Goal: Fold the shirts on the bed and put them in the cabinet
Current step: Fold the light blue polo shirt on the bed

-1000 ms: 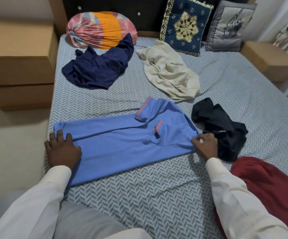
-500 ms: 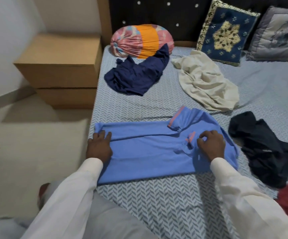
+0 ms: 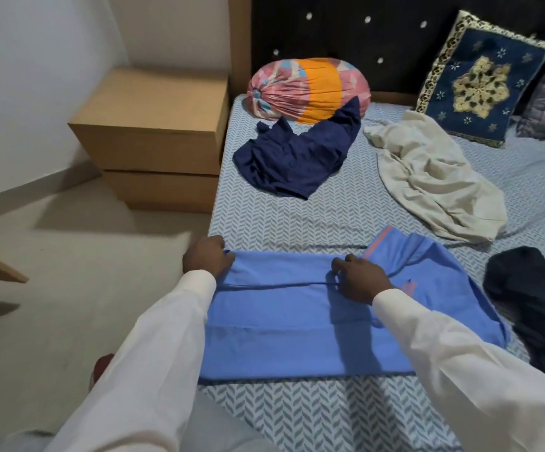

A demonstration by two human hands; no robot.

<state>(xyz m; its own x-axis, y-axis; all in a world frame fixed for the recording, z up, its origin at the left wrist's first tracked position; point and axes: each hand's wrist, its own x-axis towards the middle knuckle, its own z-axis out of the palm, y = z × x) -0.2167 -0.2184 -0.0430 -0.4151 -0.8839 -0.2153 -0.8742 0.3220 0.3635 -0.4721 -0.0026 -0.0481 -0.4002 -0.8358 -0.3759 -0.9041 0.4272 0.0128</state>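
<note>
Blue-grey patterned sheeting covers the bed (image 3: 264,223), and the blue shirt (image 3: 280,337) lies across its near edge, folded into a long band with its collar end to the right, much as it lay half a second ago. Farther up the bed the cream shirt (image 3: 434,184), the navy shirt (image 3: 294,158) and, at the right edge, the black shirt (image 3: 538,305) lie crumpled and unmoved; the red garment seen earlier has dropped out of view as the head turned left. The hands have changed most. The left hand (image 3: 207,261), which lay flat on the shirt's left end, now sits at its far left corner with fingers curled over the edge, gripping the cloth. The right hand (image 3: 360,280) has slid from the collar toward the middle and pinches the cloth at the crease that runs between the two hands.
</note>
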